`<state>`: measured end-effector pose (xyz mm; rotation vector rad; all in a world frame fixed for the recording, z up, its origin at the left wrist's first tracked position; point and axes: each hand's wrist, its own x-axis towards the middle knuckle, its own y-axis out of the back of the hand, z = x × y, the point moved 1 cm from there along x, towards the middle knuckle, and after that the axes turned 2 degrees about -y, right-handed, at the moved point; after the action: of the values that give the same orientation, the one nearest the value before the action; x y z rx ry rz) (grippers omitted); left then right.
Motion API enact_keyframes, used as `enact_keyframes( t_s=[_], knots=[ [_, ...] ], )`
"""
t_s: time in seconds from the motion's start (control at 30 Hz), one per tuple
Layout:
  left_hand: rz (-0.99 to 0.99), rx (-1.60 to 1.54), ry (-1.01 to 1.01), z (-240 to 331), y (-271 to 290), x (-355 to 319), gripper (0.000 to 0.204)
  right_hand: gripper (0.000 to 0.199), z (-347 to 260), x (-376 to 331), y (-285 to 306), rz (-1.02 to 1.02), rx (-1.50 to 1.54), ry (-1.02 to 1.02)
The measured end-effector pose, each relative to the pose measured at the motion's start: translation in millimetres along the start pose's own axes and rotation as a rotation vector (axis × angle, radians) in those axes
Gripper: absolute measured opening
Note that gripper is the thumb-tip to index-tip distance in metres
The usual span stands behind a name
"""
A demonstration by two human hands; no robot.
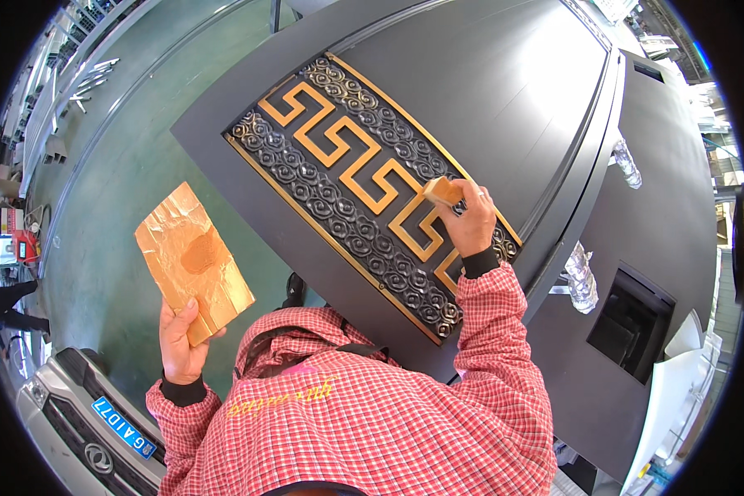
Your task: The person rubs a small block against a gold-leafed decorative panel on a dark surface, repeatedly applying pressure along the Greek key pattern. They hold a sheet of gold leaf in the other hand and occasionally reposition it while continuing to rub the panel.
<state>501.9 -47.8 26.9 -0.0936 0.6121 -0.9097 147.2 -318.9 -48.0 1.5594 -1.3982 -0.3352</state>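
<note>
My left hand [182,341] grips the lower edge of a flat board [165,240] covered in crinkled gold-coloured film, with a darker brownish-gold patch on its face. In my right hand [474,223], fingers and thumb pinch a small gold-stained block [443,191], perhaps a sponge. That block is at the raised gold key-pattern band [326,142] of a dark grey door panel [488,83]; whether it touches cannot be told. Black embossed scrollwork [331,211] lines both sides of the band, edged by thin gold strips. Some of the scrolls at the upper left carry gold highlights.
Beyond the panel on the right stands another dark grey panel [546,355] with a rectangular cut-out [632,322] and foil-wrapped handles [581,277]. A silver vehicle [83,413] is at the lower left on the green floor [132,157]. A red machine [25,245] stands farther left.
</note>
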Motion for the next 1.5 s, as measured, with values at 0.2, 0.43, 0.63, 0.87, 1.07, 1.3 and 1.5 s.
enact_keyframes(
  t_s=[0.2, 0.43, 0.63, 0.87, 1.07, 1.3, 1.5],
  knots=[
    [-0.004, -0.008, -0.002, -2.8, 0.7, -2.3, 0.046, 0.033, 12.0, 3.6, -1.9, 0.065, -0.148, -0.019],
    [0.006, -0.016, 0.005, -5.6, 1.2, -5.8, 0.048, 0.031, 5.6, 9.5, 3.6, 0.010, -0.100, 0.010],
    [0.037, -0.005, -0.001, -7.4, -0.1, -8.9, 0.048, 0.032, -21.6, -9.2, 1.8, -0.082, 0.091, 0.149],
    [0.014, -0.023, 0.004, -11.5, 1.4, -10.1, 0.047, 0.034, -20.9, -11.0, -2.4, -0.071, 0.015, 0.124],
    [0.017, -0.030, -0.004, -11.8, 0.1, -14.4, 0.047, 0.035, -20.9, -10.7, -2.1, -0.026, -0.008, 0.031],
    [0.085, -0.006, 0.005, -14.8, -6.8, -20.5, 0.049, 0.032, -32.8, -12.5, -2.4, -0.046, 0.004, 0.039],
    [0.027, -0.011, 0.021, -15.9, -4.7, -20.0, 0.051, 0.034, -27.5, -16.8, -2.1, -0.008, -0.005, 0.066]
  ],
)
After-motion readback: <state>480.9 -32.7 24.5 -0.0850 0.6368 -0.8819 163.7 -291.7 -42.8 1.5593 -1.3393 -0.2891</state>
